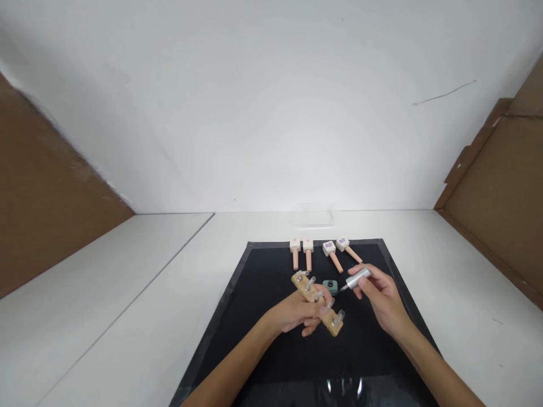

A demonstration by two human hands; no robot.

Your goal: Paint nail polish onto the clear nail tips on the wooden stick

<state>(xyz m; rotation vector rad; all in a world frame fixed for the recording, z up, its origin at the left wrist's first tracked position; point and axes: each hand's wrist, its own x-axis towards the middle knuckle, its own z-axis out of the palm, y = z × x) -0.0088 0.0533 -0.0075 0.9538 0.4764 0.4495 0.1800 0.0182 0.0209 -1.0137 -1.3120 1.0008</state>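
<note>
Centrally, over a black mat [271,350] laid on a white table [127,294], the left hand [297,312] gripped a tan wooden strip [317,302] studded with small clear nail tips, holding it tilted just above the mat. Just beside it, the right hand [379,297] pinched a silver polish brush cap [357,278], its thin tip pointing left toward the strip and close to a small dark green bottle [330,286] standing on the mat between the hands. Farther back on the mat lay four pink polish bottles [322,253] with white square caps, in two pairs, well apart from both hands.
</note>
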